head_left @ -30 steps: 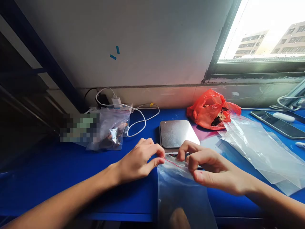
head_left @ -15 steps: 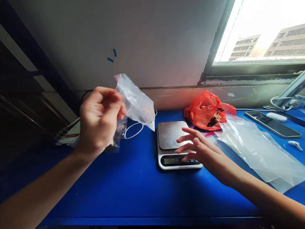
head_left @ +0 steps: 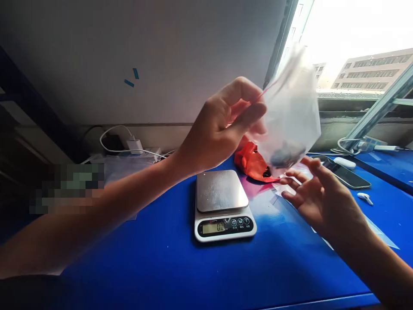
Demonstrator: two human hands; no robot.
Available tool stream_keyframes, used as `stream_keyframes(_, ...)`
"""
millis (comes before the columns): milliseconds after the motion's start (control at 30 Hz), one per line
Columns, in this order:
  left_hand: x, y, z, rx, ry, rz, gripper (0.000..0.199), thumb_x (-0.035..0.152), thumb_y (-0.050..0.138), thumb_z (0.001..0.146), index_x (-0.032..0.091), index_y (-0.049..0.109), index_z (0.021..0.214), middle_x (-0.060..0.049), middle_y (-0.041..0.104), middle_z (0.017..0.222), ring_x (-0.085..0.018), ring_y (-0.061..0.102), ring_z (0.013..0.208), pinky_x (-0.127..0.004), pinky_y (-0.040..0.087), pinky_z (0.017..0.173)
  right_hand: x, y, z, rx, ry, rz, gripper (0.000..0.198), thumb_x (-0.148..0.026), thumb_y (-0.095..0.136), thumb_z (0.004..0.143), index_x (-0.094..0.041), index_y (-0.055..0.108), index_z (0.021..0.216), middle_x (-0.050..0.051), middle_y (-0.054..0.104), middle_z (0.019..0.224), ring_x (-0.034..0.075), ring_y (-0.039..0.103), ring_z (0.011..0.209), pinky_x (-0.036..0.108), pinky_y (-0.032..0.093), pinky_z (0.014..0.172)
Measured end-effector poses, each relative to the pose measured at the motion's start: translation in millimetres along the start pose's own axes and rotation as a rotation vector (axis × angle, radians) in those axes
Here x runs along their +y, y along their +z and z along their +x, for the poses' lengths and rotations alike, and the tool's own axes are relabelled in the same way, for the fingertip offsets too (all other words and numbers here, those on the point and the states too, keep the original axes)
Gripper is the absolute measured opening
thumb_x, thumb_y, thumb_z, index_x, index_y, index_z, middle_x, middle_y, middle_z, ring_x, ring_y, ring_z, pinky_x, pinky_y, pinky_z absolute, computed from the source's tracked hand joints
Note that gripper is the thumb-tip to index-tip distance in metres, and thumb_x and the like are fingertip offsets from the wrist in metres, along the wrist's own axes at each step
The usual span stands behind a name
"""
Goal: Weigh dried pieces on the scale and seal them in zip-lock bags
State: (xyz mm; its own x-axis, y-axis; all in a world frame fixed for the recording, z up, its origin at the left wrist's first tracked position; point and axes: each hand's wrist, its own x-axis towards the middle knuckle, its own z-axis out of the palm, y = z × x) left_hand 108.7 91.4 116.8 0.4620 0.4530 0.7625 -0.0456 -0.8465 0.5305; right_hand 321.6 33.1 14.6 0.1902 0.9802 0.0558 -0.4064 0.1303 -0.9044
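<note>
My left hand pinches the edge of a clear zip-lock bag between thumb and fingers, raised above the table. A reddish line runs along the pinched edge. Something dark shows in or through the bag's lower part; I cannot tell which. Just below the bag is my right hand, palm turned up, fingers apart and holding nothing. A white digital kitchen scale with a steel plate stands below my left hand, its display lit. Behind it lies a red plastic bag, partly covered by the clear bag.
On the blue table, a phone, a white case and a white earbud lie at the right. More clear bags are partly under my right arm. A charger with a white cable sits at the back left.
My left hand has carried the clear bag rightward, from left of the scale to above the red bag. My right hand has moved right, away from the scale. The view has shifted too.
</note>
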Motion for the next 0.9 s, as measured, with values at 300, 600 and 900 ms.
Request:
stream_keyframes(300,2,21,34,-0.151,-0.212,0.215,0.014,0.022,0.051,0.089,0.015,0.063,0.088,0.008,0.058,0.083,-0.015,0.072,0.085,-0.021,0.047,0.057,-11,-12,-1,-0.250,-0.162,-0.020,0.022,-0.046,0.056,0.092,-0.030,0.071,0.092,0.002,0.069,0.104,0.024,0.063,0.107,0.040,0.050,0.088)
stream_keyframes(600,-70,58,29,-0.158,0.018,0.697,0.052,0.030,0.066,0.085,0.019,0.048,0.133,-0.018,0.029,0.148,-0.037,0.049,0.121,-0.049,0.050,0.087,-67,-93,45,0.373,-0.280,-0.256,0.011,-0.023,0.067,0.073,-0.024,0.066,0.084,0.004,0.061,0.080,0.017,0.064,0.072,0.031,0.054,0.068)
stream_keyframes(900,-118,80,55,-0.172,-0.293,0.535,0.064,-0.002,0.047,0.080,0.020,0.033,0.138,-0.015,0.051,0.124,-0.024,0.061,0.092,-0.040,0.049,0.078,-68,-87,62,0.143,-0.129,-0.837,0.030,-0.041,0.072,0.072,-0.017,0.058,0.084,0.010,0.064,0.069,0.017,0.062,0.055,0.024,0.043,0.046)
